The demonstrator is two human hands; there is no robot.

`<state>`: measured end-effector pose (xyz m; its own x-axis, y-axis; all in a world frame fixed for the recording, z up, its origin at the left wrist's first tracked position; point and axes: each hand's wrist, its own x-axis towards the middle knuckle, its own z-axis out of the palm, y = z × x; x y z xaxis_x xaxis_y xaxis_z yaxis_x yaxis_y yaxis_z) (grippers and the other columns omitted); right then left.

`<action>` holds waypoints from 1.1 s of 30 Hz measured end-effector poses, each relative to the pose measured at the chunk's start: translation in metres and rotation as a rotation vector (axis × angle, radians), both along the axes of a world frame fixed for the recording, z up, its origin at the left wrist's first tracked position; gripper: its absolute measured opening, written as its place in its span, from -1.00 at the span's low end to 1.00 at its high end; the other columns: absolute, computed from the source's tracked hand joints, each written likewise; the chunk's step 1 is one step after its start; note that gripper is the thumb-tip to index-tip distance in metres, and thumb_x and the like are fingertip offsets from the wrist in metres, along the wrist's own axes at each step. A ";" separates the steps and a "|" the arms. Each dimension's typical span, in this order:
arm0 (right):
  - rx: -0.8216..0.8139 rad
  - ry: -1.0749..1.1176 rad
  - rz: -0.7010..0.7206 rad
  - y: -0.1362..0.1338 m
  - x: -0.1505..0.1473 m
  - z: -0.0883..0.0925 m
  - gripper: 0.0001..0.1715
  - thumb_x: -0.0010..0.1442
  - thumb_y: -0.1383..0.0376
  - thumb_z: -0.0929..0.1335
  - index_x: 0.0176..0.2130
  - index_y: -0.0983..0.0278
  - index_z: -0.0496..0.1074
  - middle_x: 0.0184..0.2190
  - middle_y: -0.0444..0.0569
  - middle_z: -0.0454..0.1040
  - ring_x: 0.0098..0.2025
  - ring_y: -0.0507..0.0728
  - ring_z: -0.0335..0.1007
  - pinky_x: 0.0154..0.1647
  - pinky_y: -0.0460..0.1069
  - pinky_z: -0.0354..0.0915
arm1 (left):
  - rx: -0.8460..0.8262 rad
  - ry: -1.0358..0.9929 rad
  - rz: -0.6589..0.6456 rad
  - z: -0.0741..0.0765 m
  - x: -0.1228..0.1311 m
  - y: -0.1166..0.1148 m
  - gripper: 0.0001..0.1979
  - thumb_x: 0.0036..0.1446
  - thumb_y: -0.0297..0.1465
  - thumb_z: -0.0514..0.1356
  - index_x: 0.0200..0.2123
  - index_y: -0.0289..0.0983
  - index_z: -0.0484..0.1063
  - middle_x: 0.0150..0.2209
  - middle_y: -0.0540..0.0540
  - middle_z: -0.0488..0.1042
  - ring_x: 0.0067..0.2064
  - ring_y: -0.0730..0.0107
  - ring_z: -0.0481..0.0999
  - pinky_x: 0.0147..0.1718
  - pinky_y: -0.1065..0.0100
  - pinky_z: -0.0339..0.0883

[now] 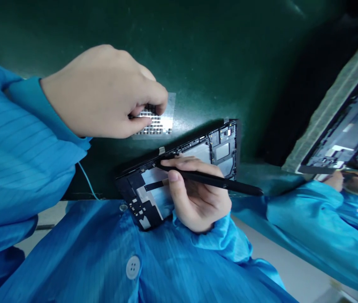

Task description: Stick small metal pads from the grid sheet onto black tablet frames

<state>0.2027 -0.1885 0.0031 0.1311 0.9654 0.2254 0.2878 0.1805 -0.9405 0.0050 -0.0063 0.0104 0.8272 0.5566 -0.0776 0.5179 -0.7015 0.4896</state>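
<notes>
My left hand is closed, fingers curled down at a clear sheet bearing rows of small silvery-grey pads. What its fingertips pinch, if anything, is too small to see. My right hand grips slim black tweezers, their blunt end pointing right. Their tip reaches the long upper edge of an open tablet housing, where my fingers partly cover it. The housing lies tilted at the table's front edge against my blue smock, its inner side showing grey plates and black parts. A small clear tab sticks out from its upper edge.
The dark green tabletop stretches beyond my hands. On the right, another open device rests on a grey-edged dark block. A co-worker's hands and blue sleeve are beside it. A thin blue cord hangs by my left sleeve.
</notes>
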 end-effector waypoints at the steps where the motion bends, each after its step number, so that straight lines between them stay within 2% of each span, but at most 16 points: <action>1: -0.004 -0.011 0.009 0.000 0.000 0.000 -0.63 0.38 0.52 0.48 0.10 0.20 0.62 -0.10 0.03 0.78 -0.06 0.19 0.78 -0.01 0.14 0.71 | 0.007 -0.011 -0.004 -0.001 0.000 0.000 -0.23 0.51 0.01 -0.23 -0.01 -0.29 0.71 -0.23 -0.13 0.60 -0.01 0.10 0.63 0.21 -0.03 0.46; 5: -0.014 -0.085 0.065 -0.003 0.001 0.003 -0.64 0.40 0.52 0.47 0.10 0.19 0.59 -0.10 0.02 0.76 -0.07 0.20 0.78 0.01 0.18 0.72 | 0.005 0.011 0.001 -0.002 0.000 0.000 -0.21 0.47 -0.02 -0.26 -0.01 -0.27 0.72 -0.20 -0.13 0.60 0.04 0.00 0.67 0.21 -0.12 0.49; 8: -0.003 -0.224 0.117 -0.004 0.004 0.015 -0.56 0.35 0.56 0.50 0.13 0.20 0.59 -0.09 0.08 0.75 -0.05 0.26 0.77 0.06 0.23 0.73 | -0.009 0.021 0.009 0.000 0.001 0.000 -0.25 0.44 -0.04 -0.23 0.02 -0.26 0.72 -0.17 -0.13 0.62 0.07 -0.03 0.67 0.23 -0.15 0.48; 10: -0.029 -0.259 0.126 0.004 0.012 0.026 -0.52 0.34 0.56 0.52 0.16 0.19 0.60 -0.04 0.10 0.76 -0.02 0.28 0.78 0.06 0.24 0.73 | -0.030 0.025 0.007 0.001 0.001 0.000 -0.26 0.45 -0.04 -0.21 0.03 -0.26 0.71 -0.14 -0.13 0.63 0.10 -0.05 0.67 0.28 -0.16 0.45; 13: -0.069 -0.268 0.150 0.039 0.034 0.036 -0.62 0.40 0.44 0.54 0.14 0.12 0.63 0.01 0.00 0.78 0.03 0.26 0.78 0.07 0.22 0.73 | -0.024 0.060 -0.001 0.003 0.002 0.000 -0.36 0.45 -0.09 -0.13 0.04 -0.23 0.70 -0.13 -0.13 0.63 0.10 -0.04 0.67 0.27 -0.12 0.44; 16: -0.139 -0.307 0.327 0.087 0.056 0.032 -0.85 0.47 0.22 0.56 0.02 0.06 0.65 -0.02 -0.08 0.79 0.03 0.24 0.79 0.13 0.20 0.74 | 0.043 0.140 0.001 0.003 0.003 0.001 -0.47 0.41 -0.17 -0.05 0.02 -0.18 0.70 -0.20 -0.13 0.62 0.02 0.00 0.67 0.15 -0.03 0.51; 19: -0.249 -0.308 0.512 0.116 0.066 0.021 -0.76 0.46 0.02 0.55 -0.01 0.07 0.64 -0.04 -0.07 0.79 0.01 0.24 0.80 0.11 0.18 0.76 | 0.060 0.175 -0.007 0.002 0.004 0.002 -0.46 0.42 -0.18 -0.07 0.01 -0.18 0.71 -0.23 -0.13 0.61 -0.04 0.05 0.66 0.10 -0.01 0.53; 23: -0.293 -0.245 0.480 0.116 0.064 0.011 -0.66 0.43 -0.07 0.55 -0.01 0.08 0.64 -0.03 -0.05 0.78 0.02 0.24 0.78 0.17 0.18 0.75 | 0.061 0.187 -0.017 0.002 0.004 0.002 -0.45 0.42 -0.17 -0.06 0.01 -0.22 0.71 -0.26 -0.10 0.57 -0.04 0.06 0.67 0.11 -0.05 0.54; 29: -0.265 -0.252 0.472 0.111 0.061 0.012 -0.72 0.43 -0.01 0.56 -0.02 0.10 0.66 -0.06 -0.05 0.78 0.02 0.25 0.78 0.21 0.19 0.73 | 0.029 0.183 -0.004 0.004 0.005 0.001 -0.49 0.43 -0.18 -0.02 0.05 -0.20 0.71 -0.24 -0.10 0.56 0.01 0.00 0.68 0.13 -0.12 0.54; 33: -0.329 -0.189 0.462 0.121 0.060 0.014 -0.69 0.35 -0.03 0.62 -0.09 0.09 0.67 -0.12 -0.06 0.77 0.00 0.26 0.77 0.23 0.19 0.71 | 0.008 0.151 -0.010 0.003 0.004 0.001 -0.24 0.53 -0.01 -0.24 0.02 -0.27 0.70 -0.21 -0.12 0.57 0.10 -0.02 0.66 0.19 -0.14 0.49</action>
<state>0.2624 -0.0673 0.0173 -0.3324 0.9359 -0.1165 0.4163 0.0348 -0.9086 0.0089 -0.0052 0.0137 0.8122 0.5492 -0.1969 0.5779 -0.7110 0.4007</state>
